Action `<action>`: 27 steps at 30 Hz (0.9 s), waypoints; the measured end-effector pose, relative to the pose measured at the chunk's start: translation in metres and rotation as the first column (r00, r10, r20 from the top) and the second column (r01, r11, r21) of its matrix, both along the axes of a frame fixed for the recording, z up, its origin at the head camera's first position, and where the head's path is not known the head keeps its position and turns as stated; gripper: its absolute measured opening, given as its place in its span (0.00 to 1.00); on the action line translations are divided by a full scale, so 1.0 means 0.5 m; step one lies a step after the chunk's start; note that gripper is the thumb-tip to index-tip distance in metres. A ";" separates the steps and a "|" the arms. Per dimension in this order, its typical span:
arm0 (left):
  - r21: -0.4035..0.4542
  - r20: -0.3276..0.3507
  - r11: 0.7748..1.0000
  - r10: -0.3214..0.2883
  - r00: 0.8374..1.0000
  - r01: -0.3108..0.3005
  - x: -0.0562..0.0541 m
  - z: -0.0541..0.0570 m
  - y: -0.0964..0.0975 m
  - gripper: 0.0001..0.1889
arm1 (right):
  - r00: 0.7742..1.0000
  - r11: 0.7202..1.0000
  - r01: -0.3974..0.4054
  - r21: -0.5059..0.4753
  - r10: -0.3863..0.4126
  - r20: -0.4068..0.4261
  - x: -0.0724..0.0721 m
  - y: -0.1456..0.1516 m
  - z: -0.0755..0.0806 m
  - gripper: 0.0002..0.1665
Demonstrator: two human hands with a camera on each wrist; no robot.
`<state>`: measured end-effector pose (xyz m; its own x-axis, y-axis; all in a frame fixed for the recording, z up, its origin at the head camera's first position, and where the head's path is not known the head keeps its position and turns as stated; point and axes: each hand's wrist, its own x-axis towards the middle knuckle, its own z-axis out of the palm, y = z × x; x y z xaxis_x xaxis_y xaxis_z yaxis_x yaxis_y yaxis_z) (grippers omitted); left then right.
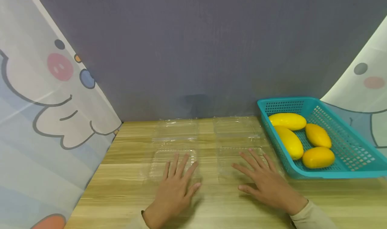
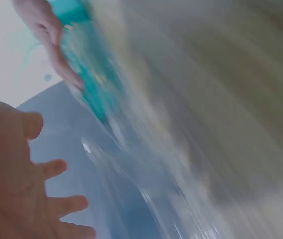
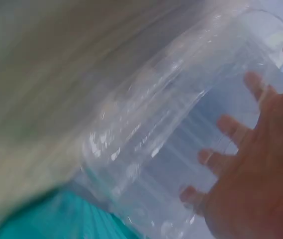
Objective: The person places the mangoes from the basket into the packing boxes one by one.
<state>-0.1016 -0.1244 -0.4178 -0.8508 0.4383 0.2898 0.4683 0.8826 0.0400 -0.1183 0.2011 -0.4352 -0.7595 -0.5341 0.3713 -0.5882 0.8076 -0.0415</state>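
Two clear plastic clamshell boxes lie side by side on the wooden table, lids raised at the back. My left hand (image 1: 175, 187) is spread over the front of the left box (image 1: 155, 161), fingers apart and holding nothing. Over the front of the right box (image 1: 225, 158) my right hand (image 1: 264, 182) spreads its fingers in the same way, also holding nothing. Blurred clear plastic (image 2: 146, 194) appears beyond the fingers in the left wrist view. In the right wrist view, the fingers overlap the transparent box wall (image 3: 151, 144).
A turquoise plastic basket (image 1: 359, 135) stands at the right, close to the right box. Inside it are several yellow, mango-like fruits (image 1: 318, 157). A dark grey wall (image 1: 196, 54) rises behind the wooden table (image 1: 99, 195), and cartoon-printed curtains (image 1: 36, 87) hang on both sides.
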 end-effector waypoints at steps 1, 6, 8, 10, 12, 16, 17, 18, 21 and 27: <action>0.023 -0.009 0.999 -0.022 1.000 0.022 0.001 0.004 0.014 0.32 | 1.000 1.000 0.004 0.004 -0.004 0.002 0.000 0.001 0.001 0.40; 0.144 -0.028 0.983 -0.109 0.994 0.112 -0.005 0.016 0.085 0.33 | 1.000 1.000 0.013 0.021 -0.012 -0.026 0.001 0.004 0.007 0.40; 0.217 -0.004 0.967 -0.139 0.990 0.136 -0.009 0.016 0.107 0.34 | 0.999 1.000 0.008 0.017 -0.007 -0.044 0.001 0.006 0.013 0.41; 0.290 0.036 0.944 -0.177 0.984 0.159 -0.015 0.015 0.124 0.35 | 0.998 1.000 0.005 0.015 -0.004 -0.062 0.002 0.007 0.019 0.41; 0.361 0.093 0.918 -0.210 0.973 0.163 -0.021 0.013 0.135 0.36 | 0.997 1.000 0.003 0.013 -0.002 -0.076 0.002 0.008 0.025 0.41; 0.460 0.208 0.881 -0.227 0.951 0.110 -0.031 0.007 0.150 0.37 | 0.996 1.000 -0.001 0.019 0.003 -0.086 0.006 0.010 0.034 0.40; 0.479 0.229 0.873 -0.226 0.947 0.093 -0.033 0.006 0.153 0.38 | 0.996 1.000 -0.001 0.021 0.003 -0.088 0.006 0.011 0.036 0.39; 0.494 0.244 0.866 -0.223 0.944 0.077 -0.036 0.006 0.156 0.39 | 0.996 1.000 0.000 0.025 0.002 -0.086 0.006 0.011 0.039 0.38; 0.534 0.309 0.845 -0.219 0.925 0.021 -0.043 0.007 0.165 0.41 | 0.997 0.999 0.010 0.032 -0.008 -0.074 0.005 0.012 0.045 0.36; 0.649 0.524 0.741 -0.272 0.807 -0.172 -0.063 -0.004 0.181 0.44 | 0.999 0.999 0.037 0.028 -0.036 -0.037 0.006 0.018 0.055 0.36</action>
